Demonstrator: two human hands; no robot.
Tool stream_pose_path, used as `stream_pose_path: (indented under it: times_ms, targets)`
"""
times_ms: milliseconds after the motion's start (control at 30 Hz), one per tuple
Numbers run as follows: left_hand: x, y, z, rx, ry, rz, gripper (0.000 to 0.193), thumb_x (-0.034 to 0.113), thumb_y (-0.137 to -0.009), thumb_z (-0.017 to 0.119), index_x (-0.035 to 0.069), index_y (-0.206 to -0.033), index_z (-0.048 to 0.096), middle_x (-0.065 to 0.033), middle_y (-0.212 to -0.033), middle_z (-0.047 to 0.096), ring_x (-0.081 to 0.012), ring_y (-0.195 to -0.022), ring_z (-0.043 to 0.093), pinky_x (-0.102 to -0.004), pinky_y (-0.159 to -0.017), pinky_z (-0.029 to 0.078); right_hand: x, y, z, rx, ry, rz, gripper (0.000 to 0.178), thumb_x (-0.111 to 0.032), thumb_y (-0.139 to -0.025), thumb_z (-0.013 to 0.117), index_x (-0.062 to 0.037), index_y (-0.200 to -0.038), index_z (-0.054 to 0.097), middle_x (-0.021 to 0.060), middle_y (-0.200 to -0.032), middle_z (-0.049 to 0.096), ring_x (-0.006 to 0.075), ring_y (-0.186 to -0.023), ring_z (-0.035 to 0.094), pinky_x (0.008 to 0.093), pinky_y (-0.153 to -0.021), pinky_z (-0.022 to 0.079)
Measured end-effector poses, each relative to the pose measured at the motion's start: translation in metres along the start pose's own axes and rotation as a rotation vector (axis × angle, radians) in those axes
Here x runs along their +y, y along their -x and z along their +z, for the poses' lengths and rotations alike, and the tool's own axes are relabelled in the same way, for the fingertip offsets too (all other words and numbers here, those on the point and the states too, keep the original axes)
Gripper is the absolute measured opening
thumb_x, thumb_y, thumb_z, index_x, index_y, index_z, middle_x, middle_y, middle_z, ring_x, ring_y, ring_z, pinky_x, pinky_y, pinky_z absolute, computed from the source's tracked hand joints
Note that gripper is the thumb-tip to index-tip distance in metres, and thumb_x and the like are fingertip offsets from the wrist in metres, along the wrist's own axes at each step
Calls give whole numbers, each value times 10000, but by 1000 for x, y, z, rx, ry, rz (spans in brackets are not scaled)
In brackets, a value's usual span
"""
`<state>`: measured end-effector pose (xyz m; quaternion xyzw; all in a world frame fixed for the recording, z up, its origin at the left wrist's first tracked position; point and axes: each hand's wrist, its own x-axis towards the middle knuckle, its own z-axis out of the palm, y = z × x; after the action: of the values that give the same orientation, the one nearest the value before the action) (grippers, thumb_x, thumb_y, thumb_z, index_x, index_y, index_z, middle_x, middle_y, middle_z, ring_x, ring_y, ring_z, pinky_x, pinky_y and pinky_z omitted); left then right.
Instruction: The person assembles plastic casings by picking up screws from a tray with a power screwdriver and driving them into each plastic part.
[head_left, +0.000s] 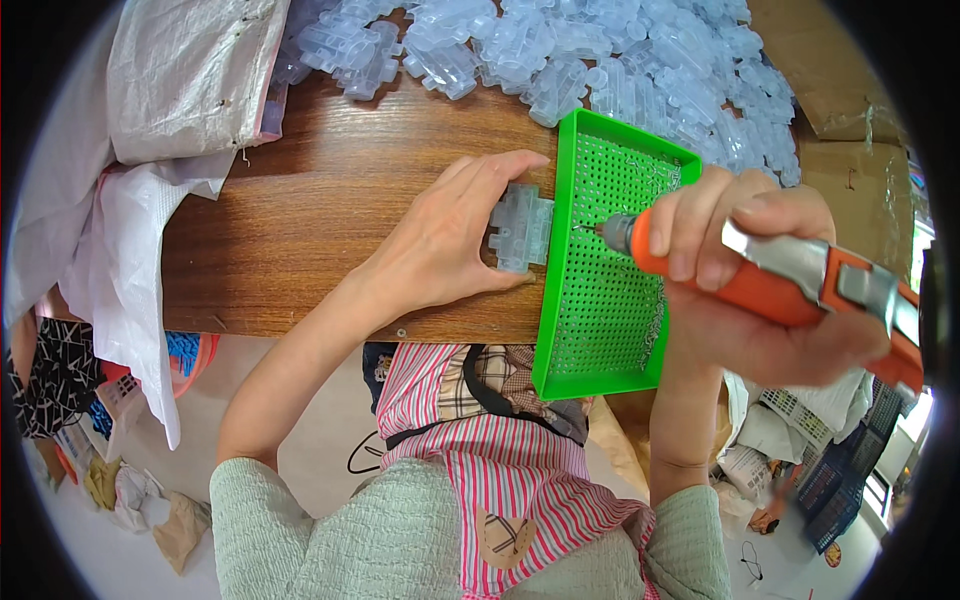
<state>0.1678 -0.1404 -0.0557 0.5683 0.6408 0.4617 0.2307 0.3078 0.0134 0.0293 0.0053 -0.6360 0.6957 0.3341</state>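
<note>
My left hand (445,235) presses a translucent pale-blue plastic part (521,228) flat on the wooden table (320,200), right against the rim of a green perforated tray (600,300). My right hand (745,290) grips an orange and grey electric screwdriver (790,280). Its metal bit points left over the tray toward the plastic part. The tip sits just short of the part's right edge.
A heap of the same translucent plastic parts (590,55) covers the far side of the table. A white woven sack (190,70) lies at the left corner. Cardboard boxes (850,120) stand to the right. Bags and crates sit on the floor below.
</note>
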Motion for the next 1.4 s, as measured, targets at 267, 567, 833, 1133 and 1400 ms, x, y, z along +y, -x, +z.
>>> stream_pose_path:
  times_ms: [267,567,833,1133,1400]
  targets:
    - [-4,1,2,57,-16,63,826,118,-593,818,46,-1307,409,-162,-1192,531,-353,-1057,531,-420,-907,459,5,-4,17,14,168,167,723,-694,-855,479,9,-1003,547,60,-697,518,172,-626,514,345,-586,443]
    - [-4,0,3,91,9,95,802,117,-591,818,45,-1284,421,-159,-1186,534,-354,-1040,535,-419,-896,463,19,1,42,-21,252,256,721,-697,-839,521,8,-989,545,59,-693,521,171,-631,517,338,-596,444]
    - [-3,2,2,67,-8,78,789,117,-593,818,47,-1272,423,-154,-1201,528,-355,-1068,528,-420,-916,459,-2,-19,32,-198,84,213,748,-698,-904,352,17,-1000,549,56,-687,527,158,-617,512,312,-539,436]
    - [-2,1,0,31,11,44,843,104,-568,837,55,-1302,424,-136,-1210,539,-323,-1073,545,-393,-915,470,12,10,8,114,80,166,660,-647,-910,398,-4,-952,543,50,-636,498,172,-566,500,326,-546,425]
    - [-5,1,2,44,-25,44,890,102,-546,852,69,-1329,429,-120,-1222,552,-292,-1066,565,-374,-907,484,16,12,8,117,128,146,631,-628,-898,436,-6,-931,540,53,-646,502,174,-569,500,341,-555,427]
